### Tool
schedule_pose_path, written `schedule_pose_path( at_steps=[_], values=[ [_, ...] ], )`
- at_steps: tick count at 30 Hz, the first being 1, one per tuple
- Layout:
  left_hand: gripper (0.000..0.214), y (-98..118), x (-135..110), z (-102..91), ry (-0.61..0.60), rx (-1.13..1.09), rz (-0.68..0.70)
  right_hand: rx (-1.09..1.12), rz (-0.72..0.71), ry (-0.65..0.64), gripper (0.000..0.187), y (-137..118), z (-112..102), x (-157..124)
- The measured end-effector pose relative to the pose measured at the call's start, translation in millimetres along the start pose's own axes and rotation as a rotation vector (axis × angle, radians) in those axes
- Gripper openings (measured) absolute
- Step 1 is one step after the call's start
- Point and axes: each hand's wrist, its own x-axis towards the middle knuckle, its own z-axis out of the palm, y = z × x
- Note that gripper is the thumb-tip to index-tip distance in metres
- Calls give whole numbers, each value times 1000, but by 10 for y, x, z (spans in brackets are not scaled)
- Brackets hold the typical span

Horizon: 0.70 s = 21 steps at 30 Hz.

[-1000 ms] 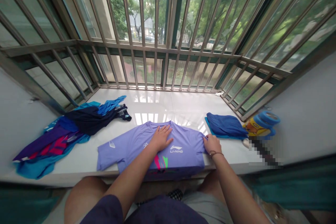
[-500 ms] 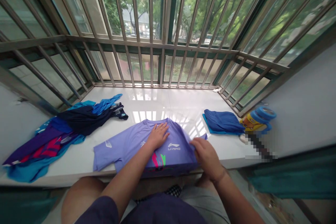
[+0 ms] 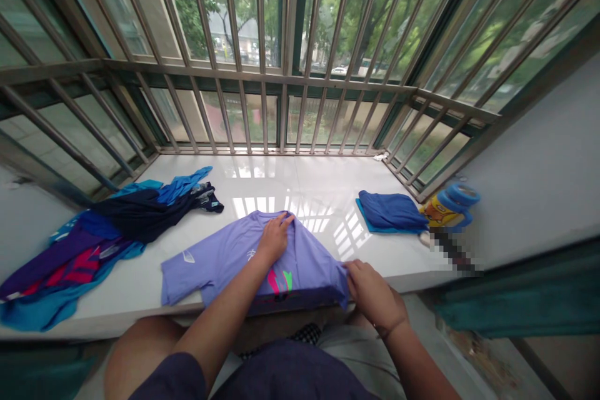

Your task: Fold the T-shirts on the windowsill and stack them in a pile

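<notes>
A lavender T-shirt [image 3: 225, 256] lies front up on the white sill, its lower part hanging over the near edge. Pink and green print shows at its middle. My left hand [image 3: 274, 239] is closed on the cloth beside the collar, one finger stretched to the right. At the shirt's right edge my right hand [image 3: 372, 290] pinches the fabric between thumb and fingers. The right side of the shirt is folded inward, and the cloth under my left palm is hidden.
A loose heap of blue, black and purple clothes [image 3: 140, 215] lies at the left. On the right sits a folded blue garment stack [image 3: 391, 211], with a yellow and blue bottle [image 3: 450, 206] by the wall. Metal bars [image 3: 262, 81] line the window behind.
The shirt's right side has been drawn over, covering the chest logo. My left hand went from lying flat to gripping near the collar. My right hand still holds the edge, slightly lower.
</notes>
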Motion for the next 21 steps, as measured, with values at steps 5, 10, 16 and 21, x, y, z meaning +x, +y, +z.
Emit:
schedule_pose_path(
  at_steps=[5, 10, 16, 21],
  values=[
    [49, -22, -1, -1, -1, -24, 53, 77, 136, 125, 39, 126, 298, 117],
    [45, -24, 10, -51, -97, -86, 168, 189, 224, 118, 26, 209, 524, 239],
    [46, 0, 6, -68, -143, -40, 123, 206, 453, 150, 24, 497, 468, 324],
    [53, 37, -1, -88, -222, -24, 93, 108, 274, 248, 25, 376, 448, 309]
  ],
)
